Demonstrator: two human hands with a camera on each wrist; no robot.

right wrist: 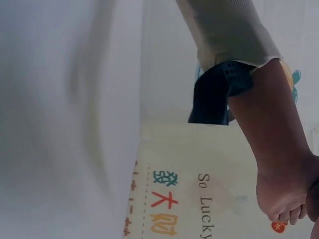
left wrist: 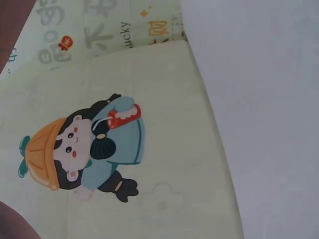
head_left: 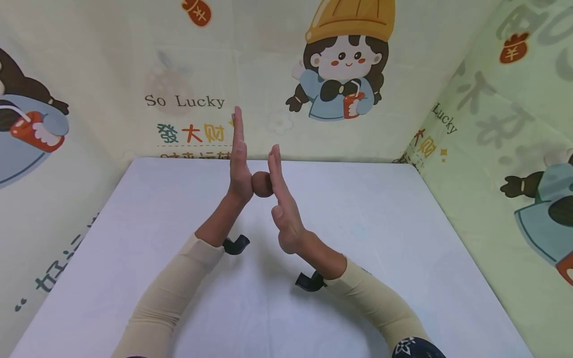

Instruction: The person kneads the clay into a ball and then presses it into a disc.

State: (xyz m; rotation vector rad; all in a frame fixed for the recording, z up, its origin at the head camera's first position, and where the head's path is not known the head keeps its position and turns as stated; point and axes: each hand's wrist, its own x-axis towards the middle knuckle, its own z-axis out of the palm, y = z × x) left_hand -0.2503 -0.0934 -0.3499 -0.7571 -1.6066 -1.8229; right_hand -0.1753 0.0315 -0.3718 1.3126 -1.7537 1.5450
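Observation:
A small brown ball [head_left: 262, 184] sits between my two hands above the table, touched from both sides. My left hand [head_left: 240, 171] presses it near the palm's heel, its straight fingers pointing up. From the other side, my right hand [head_left: 287, 211] touches the ball with its straight, upright fingers; its palm stands apart, lower down. In the right wrist view the left hand [right wrist: 285, 193] shows at the right edge, beside a dark rounded part of the ball [right wrist: 313, 201]. Only blurred skin edges enter the left wrist view, where the ball cannot be made out.
Below the hands lies a white table [head_left: 358, 223]. Printed cloth with cartoon figures [head_left: 342, 74] and lettering hangs behind it and along both sides. Each wrist carries a dark camera mount, the left one [head_left: 236, 244] and the right one [head_left: 311, 282].

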